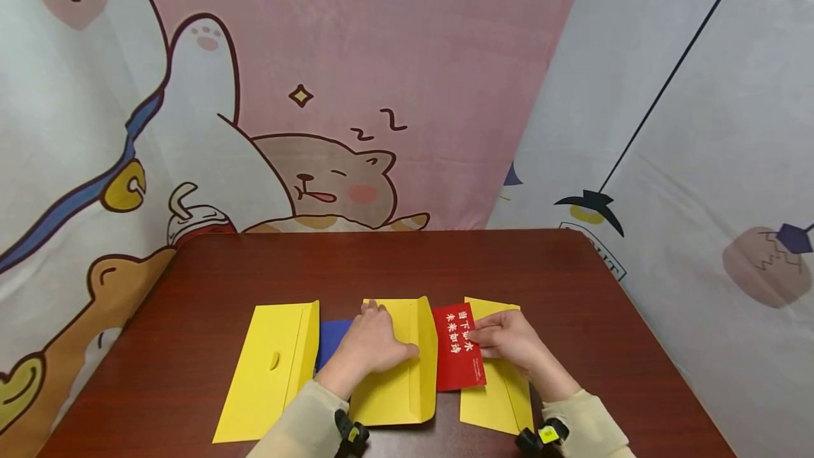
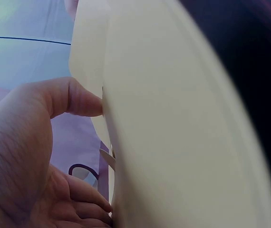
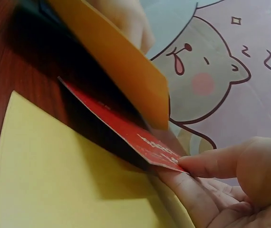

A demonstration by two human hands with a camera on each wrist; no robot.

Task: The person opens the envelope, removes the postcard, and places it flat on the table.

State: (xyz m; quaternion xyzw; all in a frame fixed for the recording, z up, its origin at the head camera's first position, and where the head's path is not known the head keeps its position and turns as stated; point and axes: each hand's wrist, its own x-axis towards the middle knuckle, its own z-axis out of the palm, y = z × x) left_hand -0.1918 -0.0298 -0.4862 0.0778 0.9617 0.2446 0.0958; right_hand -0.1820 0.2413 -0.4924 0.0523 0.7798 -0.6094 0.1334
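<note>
My left hand (image 1: pixel 374 336) rests on the middle yellow envelope (image 1: pixel 388 398), thumb stretched toward its flap. In the left wrist view, the thumb (image 2: pixel 81 99) and extended fingers touch the envelope's face. A red card (image 1: pixel 453 366) with white writing lies between this envelope and the right-hand yellow envelope (image 1: pixel 492 401). My right hand (image 1: pixel 509 339) pinches its right edge between thumb and fingers, clearly seen on the red card (image 3: pixel 126 135) in the right wrist view. Whether the card's left edge goes into the middle envelope is hard to tell.
Another yellow envelope (image 1: pixel 270 352) with a small crescent tab lies at the left. Part of a blue sheet (image 1: pixel 333 339) shows between it and the middle envelope. All lie on a dark brown table (image 1: pixel 381 263), backed by a cartoon-printed cloth (image 1: pixel 464 90).
</note>
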